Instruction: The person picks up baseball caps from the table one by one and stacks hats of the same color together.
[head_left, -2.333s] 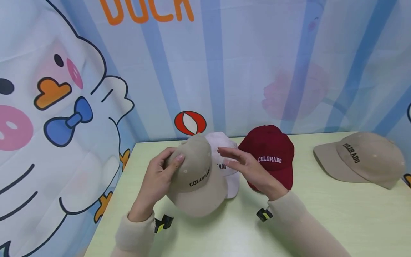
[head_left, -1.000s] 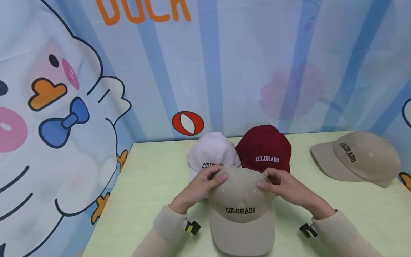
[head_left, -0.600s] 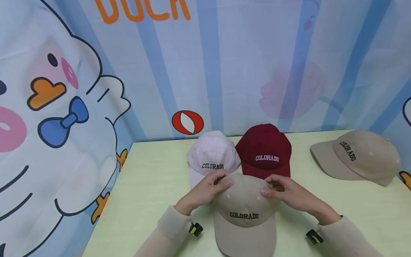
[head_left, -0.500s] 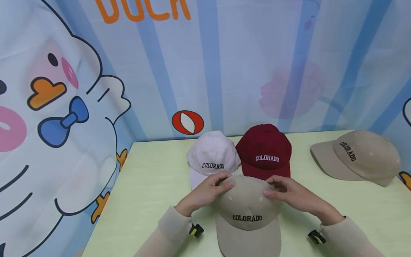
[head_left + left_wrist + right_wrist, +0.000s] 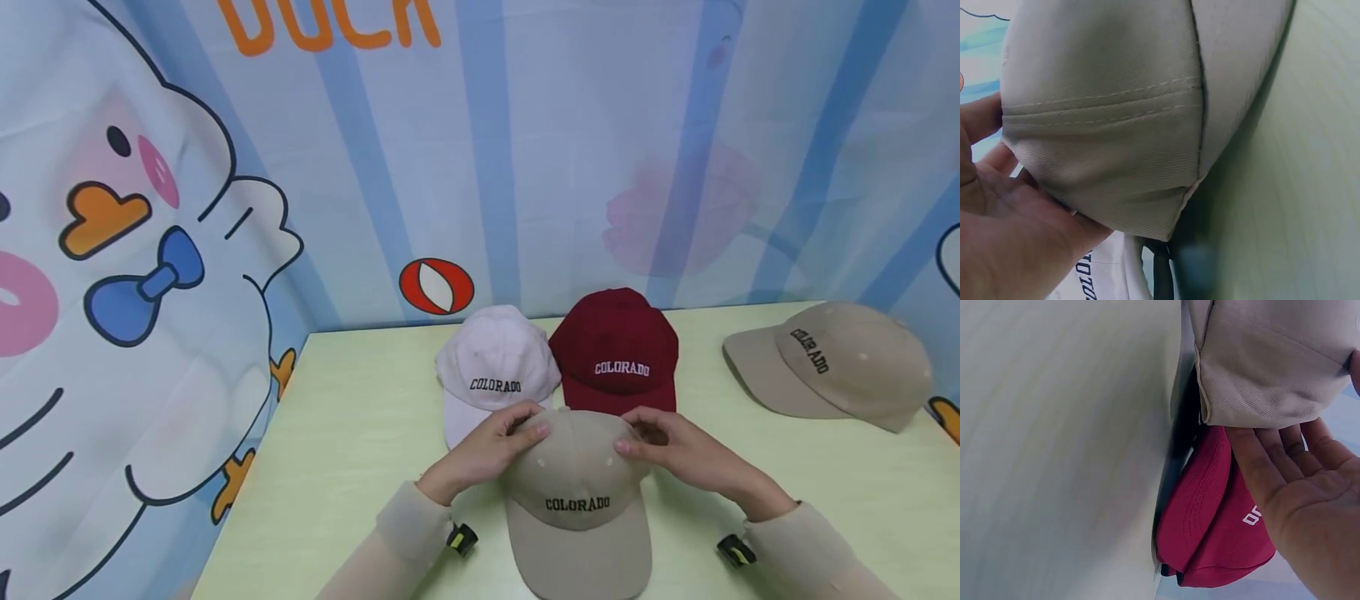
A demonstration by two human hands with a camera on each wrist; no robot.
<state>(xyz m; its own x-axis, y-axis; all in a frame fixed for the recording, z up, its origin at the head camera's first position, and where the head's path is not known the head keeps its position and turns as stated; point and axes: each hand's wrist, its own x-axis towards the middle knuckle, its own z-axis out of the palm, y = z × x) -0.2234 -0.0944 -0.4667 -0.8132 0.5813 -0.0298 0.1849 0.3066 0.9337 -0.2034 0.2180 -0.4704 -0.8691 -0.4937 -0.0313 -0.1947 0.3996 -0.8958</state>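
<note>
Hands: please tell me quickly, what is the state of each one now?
Left hand: holds the back left side of the beige cap, fingers curled on it.
Right hand: holds the back right side of the same cap.

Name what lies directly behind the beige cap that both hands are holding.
Behind the beige cap lie a white cap and a maroon cap. Its crown and the hands cover parts of their brims.

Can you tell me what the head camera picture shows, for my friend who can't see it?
Two hands, the left hand and the right hand, hold the crown of a beige cap that says COLORADO, on a pale green table. Behind it sit a white cap and a red cap, with a second beige cap far right and a cartoon duck curtain behind.
</note>
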